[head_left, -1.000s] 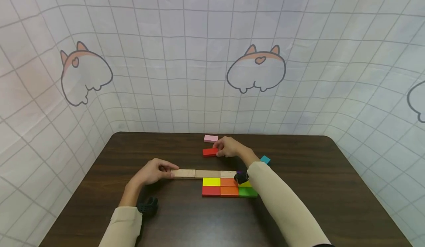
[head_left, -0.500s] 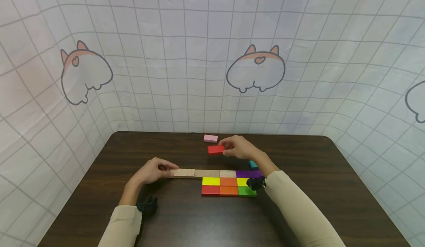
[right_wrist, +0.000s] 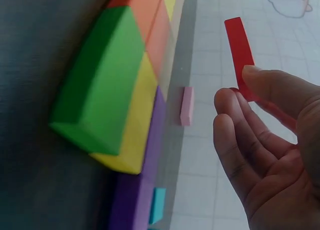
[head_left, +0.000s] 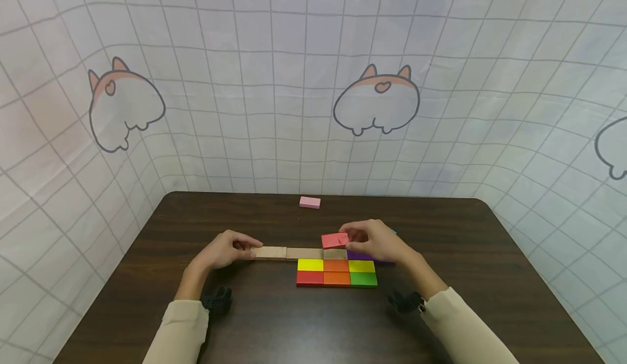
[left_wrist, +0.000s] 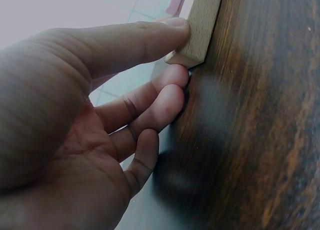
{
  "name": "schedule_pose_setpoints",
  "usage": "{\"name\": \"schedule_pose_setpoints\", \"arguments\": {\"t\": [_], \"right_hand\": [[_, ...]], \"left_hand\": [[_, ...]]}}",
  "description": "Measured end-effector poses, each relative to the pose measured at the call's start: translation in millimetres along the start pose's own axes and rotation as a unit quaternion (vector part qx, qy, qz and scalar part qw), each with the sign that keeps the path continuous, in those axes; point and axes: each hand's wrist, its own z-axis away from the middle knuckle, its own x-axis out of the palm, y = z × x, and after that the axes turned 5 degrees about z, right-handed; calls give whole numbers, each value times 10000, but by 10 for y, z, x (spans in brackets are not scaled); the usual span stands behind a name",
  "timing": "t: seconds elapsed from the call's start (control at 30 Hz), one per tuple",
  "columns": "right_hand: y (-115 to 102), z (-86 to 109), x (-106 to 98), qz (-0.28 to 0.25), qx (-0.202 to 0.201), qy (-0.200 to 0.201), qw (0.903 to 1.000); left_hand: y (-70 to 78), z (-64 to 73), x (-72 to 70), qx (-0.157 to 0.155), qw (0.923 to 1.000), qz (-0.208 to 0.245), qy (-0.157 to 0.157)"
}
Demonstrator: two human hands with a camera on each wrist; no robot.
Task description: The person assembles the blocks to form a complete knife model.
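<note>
My right hand [head_left: 379,240] pinches a red wooden block [head_left: 334,240] by its right end, thumb against the fingers. The block is raised and overlaps the back of a plain wooden block [head_left: 335,254] in the head view. My left hand [head_left: 222,254] holds the left end of another plain wooden block [left_wrist: 202,24] between thumb and index finger; the index finger is mostly hidden behind the thumb. That block begins a straight row of plain blocks, continued by a purple block [head_left: 360,255]. In front lie two rows of coloured blocks, with a green block [head_left: 363,279] at the near right corner.
A pink block [head_left: 309,202] lies alone near the back edge of the dark table [head_left: 235,320]. Behind the purple block sits a blue block [right_wrist: 157,205], mostly hidden by my right hand in the head view. A white grid-patterned cloth [head_left: 303,108] surrounds the table.
My right hand has lifted the red block from the back of the table and brought it right and nearer, toward the plain row. My left hand stays at the row's end.
</note>
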Motion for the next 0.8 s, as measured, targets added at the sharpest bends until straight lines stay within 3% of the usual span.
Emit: {"name": "schedule_pose_setpoints", "arguments": {"t": [0.4, 0.8], "right_hand": [[117, 532, 95, -330, 119, 313, 9989], [17, 730, 356, -503, 73, -159, 9986]], "left_hand": [[-9, -10, -9, -25, 10000, 41, -21], [10, 12, 0, -94, 9999, 82, 42]]}}
